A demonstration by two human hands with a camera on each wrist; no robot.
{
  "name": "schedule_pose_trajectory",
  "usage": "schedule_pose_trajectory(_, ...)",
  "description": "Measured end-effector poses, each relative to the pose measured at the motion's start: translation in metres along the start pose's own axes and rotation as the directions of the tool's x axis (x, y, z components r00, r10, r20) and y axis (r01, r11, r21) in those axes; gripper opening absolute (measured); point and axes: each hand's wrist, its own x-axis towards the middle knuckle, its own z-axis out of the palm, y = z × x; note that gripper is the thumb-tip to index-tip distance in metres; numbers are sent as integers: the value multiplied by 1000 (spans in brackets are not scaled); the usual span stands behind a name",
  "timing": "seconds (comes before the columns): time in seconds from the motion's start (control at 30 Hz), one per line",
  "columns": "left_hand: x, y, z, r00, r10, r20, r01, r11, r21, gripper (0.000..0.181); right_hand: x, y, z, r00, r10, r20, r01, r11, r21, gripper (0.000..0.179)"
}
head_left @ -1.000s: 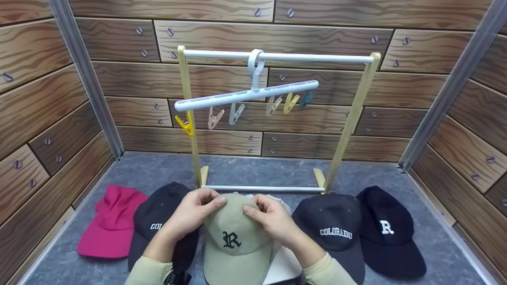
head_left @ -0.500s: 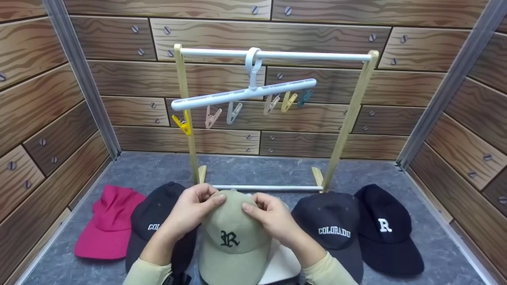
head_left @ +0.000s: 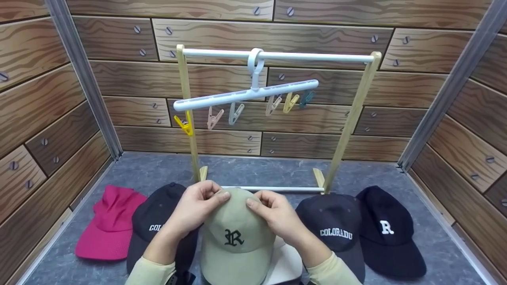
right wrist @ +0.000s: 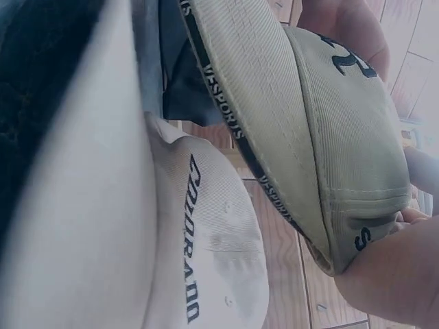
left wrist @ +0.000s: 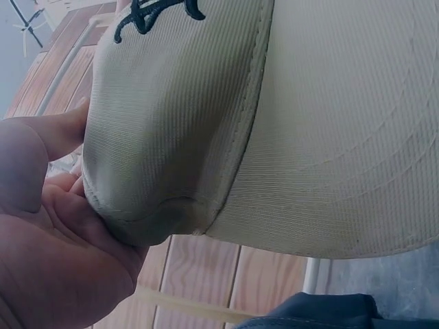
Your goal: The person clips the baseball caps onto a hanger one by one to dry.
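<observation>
Both hands hold a khaki-green baseball cap [head_left: 237,237] with a dark letter on its front, brim toward the person. My left hand [head_left: 198,204] pinches the crown at its upper left, thumb in front. On the upper right of the crown my right hand [head_left: 275,213] pinches in the same way. In the right wrist view the held cap [right wrist: 357,137] shows a dark lettered band along its brim edge. Beneath it in the head view lies a white cap [head_left: 287,261], mostly covered; the right wrist view shows COLORADO on this white cap [right wrist: 212,240].
Behind the hands stands a wooden rack with a white top rail [head_left: 317,57]. A pale blue hanger [head_left: 245,95] hangs tilted from it, carrying several clips [head_left: 235,114]. A pink cap [head_left: 113,221] and a dark cap [head_left: 158,213] lie left; a COLORADO cap [head_left: 330,221] and an R cap [head_left: 388,233] lie right.
Both hands have raised the khaki-green cap slightly, so it now covers more of the white cap and the rack's lower bar. Their pinch on the crown stays the same.
</observation>
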Motion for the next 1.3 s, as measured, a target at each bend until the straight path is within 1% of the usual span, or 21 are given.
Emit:
schedule_pose_trajectory(0.13, 2, 3, 0, 1000, -7, 0, 7, 1000, 9, 22, 2, -3, -2, 1000, -2, 0, 2, 1000, 11, 24)
schedule_pose_trajectory(0.33, 6, 7, 0, 1000, 10, 1, -10, 1000, 22, 24, 5, -7, -5, 1000, -14, -27, 14, 1000, -22, 26)
schedule_pose_trajectory(0.73, 17, 8, 7, 999, 42, -34, -40, 998, 43, 20, 14, -10, -18, 999, -36, -34, 34, 998, -61, 24)
schedule_pose_trajectory(1.1, 26, 10, 11, 997, 54, -51, -53, 998, 29, 20, 22, -13, -28, 997, -57, -44, 53, 994, -95, 24)
schedule_pose_trajectory(1.3, 31, 13, 13, 996, 78, -50, -77, 997, 24, 20, 25, -16, -32, 997, -64, -42, 59, 993, -105, 24)
